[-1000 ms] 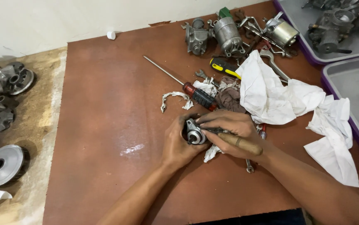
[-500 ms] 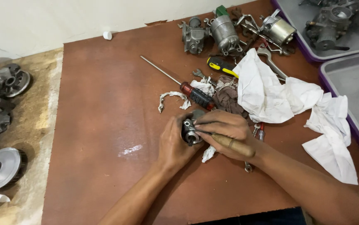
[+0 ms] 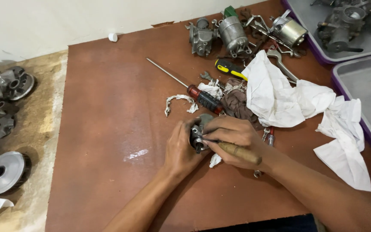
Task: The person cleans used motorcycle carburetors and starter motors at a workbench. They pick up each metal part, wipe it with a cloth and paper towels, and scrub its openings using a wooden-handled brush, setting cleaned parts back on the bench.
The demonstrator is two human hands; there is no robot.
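Brown board (image 3: pixel 108 129) covers the bench below a pale wall (image 3: pixel 65 17). At centre frame, the left hand (image 3: pixel 181 148) clasps a small metal carburetor part (image 3: pixel 198 133), while the right hand (image 3: pixel 232 139) grips a wooden-handled tool (image 3: pixel 239 152) against it. White rags (image 3: pixel 288 99) lie right.
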